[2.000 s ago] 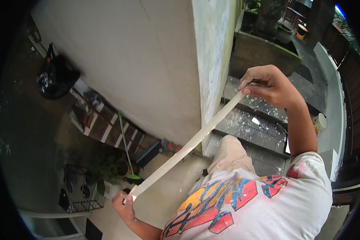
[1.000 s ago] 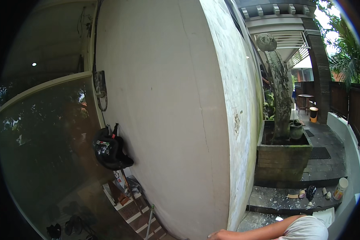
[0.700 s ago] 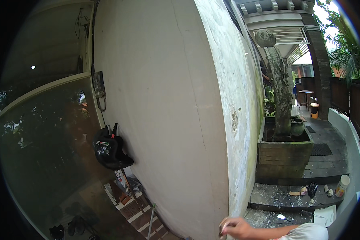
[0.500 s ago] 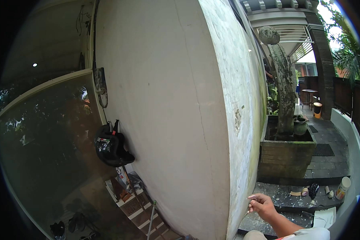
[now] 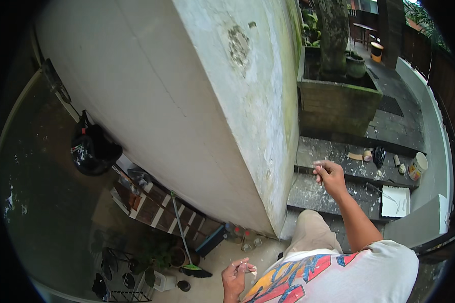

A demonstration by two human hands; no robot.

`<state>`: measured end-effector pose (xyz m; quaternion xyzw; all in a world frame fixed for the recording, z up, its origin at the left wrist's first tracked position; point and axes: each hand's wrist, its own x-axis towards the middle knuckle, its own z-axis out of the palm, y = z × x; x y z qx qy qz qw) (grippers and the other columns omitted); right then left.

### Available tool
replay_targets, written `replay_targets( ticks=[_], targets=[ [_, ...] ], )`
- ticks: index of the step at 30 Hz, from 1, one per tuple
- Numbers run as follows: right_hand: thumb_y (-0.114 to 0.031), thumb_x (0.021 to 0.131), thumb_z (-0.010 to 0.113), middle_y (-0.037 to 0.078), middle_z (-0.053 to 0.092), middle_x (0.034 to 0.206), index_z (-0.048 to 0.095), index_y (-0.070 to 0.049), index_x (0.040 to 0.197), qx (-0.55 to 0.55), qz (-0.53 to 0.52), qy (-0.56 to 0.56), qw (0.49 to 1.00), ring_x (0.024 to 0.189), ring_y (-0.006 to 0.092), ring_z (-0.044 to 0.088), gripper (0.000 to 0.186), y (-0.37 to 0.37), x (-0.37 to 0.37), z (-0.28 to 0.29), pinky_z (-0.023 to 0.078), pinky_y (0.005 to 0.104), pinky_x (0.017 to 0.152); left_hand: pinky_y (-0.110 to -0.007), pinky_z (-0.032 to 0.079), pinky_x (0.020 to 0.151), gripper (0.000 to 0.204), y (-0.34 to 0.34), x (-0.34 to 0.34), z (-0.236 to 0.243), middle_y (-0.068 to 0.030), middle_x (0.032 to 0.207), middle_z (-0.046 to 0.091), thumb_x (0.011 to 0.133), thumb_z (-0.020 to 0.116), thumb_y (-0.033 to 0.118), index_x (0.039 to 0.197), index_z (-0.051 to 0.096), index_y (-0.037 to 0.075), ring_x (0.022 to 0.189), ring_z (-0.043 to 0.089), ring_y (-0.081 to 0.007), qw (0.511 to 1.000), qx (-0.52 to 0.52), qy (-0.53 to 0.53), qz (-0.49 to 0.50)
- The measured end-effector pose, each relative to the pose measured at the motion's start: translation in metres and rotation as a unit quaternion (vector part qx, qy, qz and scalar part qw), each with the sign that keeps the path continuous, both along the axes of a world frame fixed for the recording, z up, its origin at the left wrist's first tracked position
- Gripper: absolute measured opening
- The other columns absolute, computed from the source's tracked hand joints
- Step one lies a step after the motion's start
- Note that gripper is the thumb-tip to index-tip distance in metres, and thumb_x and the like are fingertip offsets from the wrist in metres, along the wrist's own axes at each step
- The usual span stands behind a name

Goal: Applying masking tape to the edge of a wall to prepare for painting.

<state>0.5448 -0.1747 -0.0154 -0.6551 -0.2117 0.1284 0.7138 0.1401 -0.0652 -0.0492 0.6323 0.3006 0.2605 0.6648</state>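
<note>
My right hand (image 5: pixel 330 178) is raised over the dark stone steps (image 5: pixel 320 189), thumb and fingertips pinched together. Whatever sits in that pinch, if anything, is too small to name. Beside it rises the corner of a wall (image 5: pixel 268 126) with peeling white paint and a rough bare patch (image 5: pixel 238 46). Low in front of my shirt, my left hand (image 5: pixel 233 279) has its fingers curled in toward the thumb. A small pale bit shows by those fingertips, but I cannot make it out. Pale paint flakes lie scattered over the steps.
On the steps are a tape roll (image 5: pixel 367 155), a black plastic bag (image 5: pixel 379 156), a white tub (image 5: pixel 418 166) and a white tray (image 5: pixel 396 201). A stone planter (image 5: pixel 338 106) stands behind. At left hang a black helmet (image 5: pixel 93 151) and, below, a green broom (image 5: pixel 182 227) leans.
My view has tilted down, so the wall and steps sit higher in the picture. My left hand and shirt have come into sight. The right hand remains pinched near the wall.
</note>
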Motion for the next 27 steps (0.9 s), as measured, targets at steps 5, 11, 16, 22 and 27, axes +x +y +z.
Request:
replay_targets(
  ticks=[5, 11, 16, 22, 27],
  targets=[
    [-0.008, 0.097, 0.059, 0.004, 0.066, 0.077, 0.069, 0.002, 0.115, -0.058, 0.048, 0.073, 0.995, 0.054, 0.0076, 0.057, 0.022, -0.018, 0.009, -0.02, 0.043, 0.0226, 0.045, -0.033, 0.056, 0.078, 0.019, 0.0, 0.009, 0.0, -0.0157, 0.087, 0.07, 0.1, 0.055, 0.007, 0.111, 0.061, -0.006, 0.078, 0.07, -0.0218, 0.999, 0.006, 0.026, 0.019],
    [-0.016, 0.093, 0.067, 0.005, 0.065, 0.067, 0.068, 0.002, 0.08, -0.174, 0.055, 0.061, 0.981, 0.052, 0.0112, 0.064, 0.022, -0.024, 0.025, -0.015, 0.042, 0.0245, 0.04, -0.032, 0.055, 0.078, 0.019, -0.003, 0.017, 0.003, -0.0158, 0.087, 0.069, 0.1, 0.055, 0.007, 0.112, 0.062, -0.005, 0.081, 0.07, -0.0218, 0.999, 0.019, 0.028, 0.033],
    [-0.021, 0.097, 0.061, -0.001, 0.055, 0.058, 0.072, 0.004, 0.088, -0.214, 0.011, -0.142, 0.966, 0.054, 0.0069, 0.047, 0.028, -0.03, 0.056, -0.053, 0.036, 0.0257, 0.051, -0.03, 0.055, 0.078, 0.024, -0.011, 0.027, 0.001, -0.0131, 0.089, 0.07, 0.1, 0.054, 0.008, 0.12, 0.063, -0.003, 0.083, 0.07, -0.0181, 0.997, 0.061, 0.026, 0.036],
    [-0.014, 0.097, 0.06, 0.006, 0.069, 0.092, 0.064, 0.003, 0.119, -0.131, 0.125, -0.014, 0.983, 0.067, 0.0112, 0.065, 0.028, -0.025, 0.076, -0.092, 0.043, 0.0202, 0.053, -0.029, 0.054, 0.078, 0.028, -0.026, 0.032, 0.007, -0.0098, 0.093, 0.07, 0.101, 0.052, 0.01, 0.125, 0.063, 0.002, 0.082, 0.07, -0.0164, 0.989, 0.139, -0.003, 0.053],
    [-0.021, 0.099, 0.058, 0.004, 0.064, 0.083, 0.062, -0.002, 0.1, -0.135, 0.134, 0.048, 0.981, 0.053, 0.0115, 0.059, 0.02, 0.012, 0.094, -0.099, 0.039, 0.0227, 0.043, -0.032, 0.054, 0.076, 0.029, -0.042, 0.028, 0.007, -0.0105, 0.094, 0.069, 0.1, 0.051, 0.009, 0.125, 0.063, 0.002, 0.08, 0.069, -0.017, 0.987, 0.141, -0.006, 0.079]
  ],
)
